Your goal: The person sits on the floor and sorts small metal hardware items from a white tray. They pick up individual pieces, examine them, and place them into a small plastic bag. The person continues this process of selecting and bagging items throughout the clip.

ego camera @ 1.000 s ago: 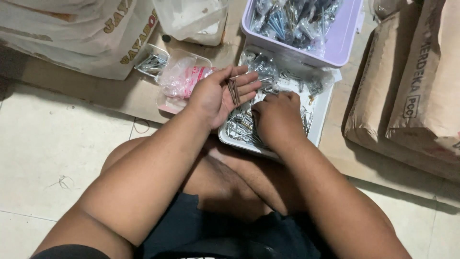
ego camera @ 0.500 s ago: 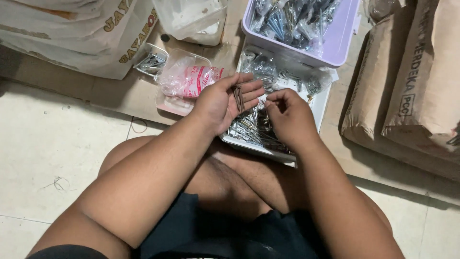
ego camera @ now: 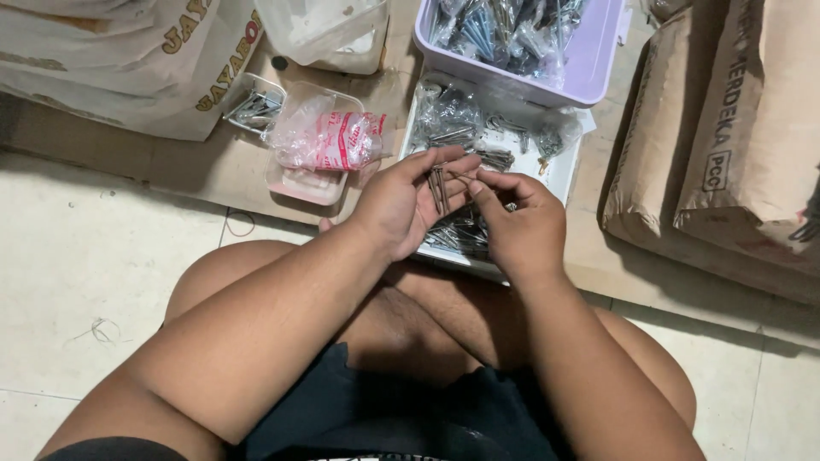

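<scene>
My left hand (ego camera: 401, 201) is held palm up over a white tray (ego camera: 559, 175) full of loose metal nails, with a small bunch of nails (ego camera: 438, 188) lying across its fingers. My right hand (ego camera: 521, 224) sits right beside it, its fingertips pinched on a nail at the edge of that bunch. Both hands hover above the near end of the tray, just in front of my knees.
A lilac bin (ego camera: 589, 72) of bagged nails stands behind the tray. To the left are a clear box with a pink-printed plastic bag (ego camera: 329, 141), a small clear tub of nails (ego camera: 250, 107) and a white sack (ego camera: 128, 60). Brown paper sacks (ego camera: 726, 137) lie at the right.
My right hand has lifted from the tray's nails and come up to the left palm, pinching a nail there. The left hand has stayed palm up with its bunch.
</scene>
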